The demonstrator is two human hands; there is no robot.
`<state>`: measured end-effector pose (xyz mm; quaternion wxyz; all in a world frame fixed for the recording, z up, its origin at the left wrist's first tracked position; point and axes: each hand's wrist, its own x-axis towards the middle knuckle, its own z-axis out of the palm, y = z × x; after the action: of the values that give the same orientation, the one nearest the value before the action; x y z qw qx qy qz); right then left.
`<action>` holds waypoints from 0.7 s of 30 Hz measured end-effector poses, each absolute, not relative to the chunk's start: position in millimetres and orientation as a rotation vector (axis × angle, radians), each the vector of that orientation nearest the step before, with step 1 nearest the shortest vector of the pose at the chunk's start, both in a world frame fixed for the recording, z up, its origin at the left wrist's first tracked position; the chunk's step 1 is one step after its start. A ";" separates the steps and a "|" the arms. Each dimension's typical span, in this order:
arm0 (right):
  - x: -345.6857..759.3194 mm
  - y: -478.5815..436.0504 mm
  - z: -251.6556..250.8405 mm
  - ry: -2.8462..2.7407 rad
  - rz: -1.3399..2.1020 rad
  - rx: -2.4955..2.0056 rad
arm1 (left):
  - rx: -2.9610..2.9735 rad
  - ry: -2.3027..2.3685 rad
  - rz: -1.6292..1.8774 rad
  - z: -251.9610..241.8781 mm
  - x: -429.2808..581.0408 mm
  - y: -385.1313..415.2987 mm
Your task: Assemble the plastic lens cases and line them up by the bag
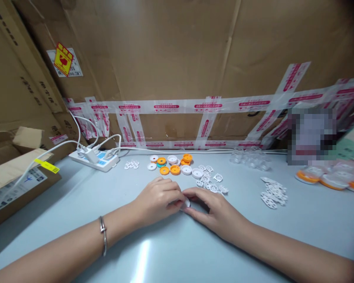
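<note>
My left hand and my right hand meet low over the table, their fingers closed around a small white round part. Most of that part is hidden by my fingers. Just beyond the hands lie orange round caps and white round caps, several of each. To the right of the caps is a loose pile of small white spoked plastic pieces. Farther left sits a little group of tiny white parts.
A white power strip with plugs and cables stands at the back left, beside an open cardboard box. Flat white cutout pieces, clear domes and orange-rimmed clear items lie to the right. A big taped carton closes the back.
</note>
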<state>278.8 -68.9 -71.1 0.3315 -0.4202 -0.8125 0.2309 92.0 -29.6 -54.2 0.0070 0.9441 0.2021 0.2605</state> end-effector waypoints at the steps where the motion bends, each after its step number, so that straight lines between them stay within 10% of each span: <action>1: 278.9 -69.0 -71.3 -2.124 0.599 -1.097 | 2.954 0.618 0.813 -55.1 91.8 -29.4; 21: 283.6 -66.1 -72.7 -2.059 0.646 -1.153 | 2.589 0.576 0.839 -60.1 82.3 -23.9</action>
<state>283.6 -66.1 -72.7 0.3406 -0.4431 -0.7912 0.2483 82.3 -23.9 -60.1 0.1788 0.9156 0.2038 0.2968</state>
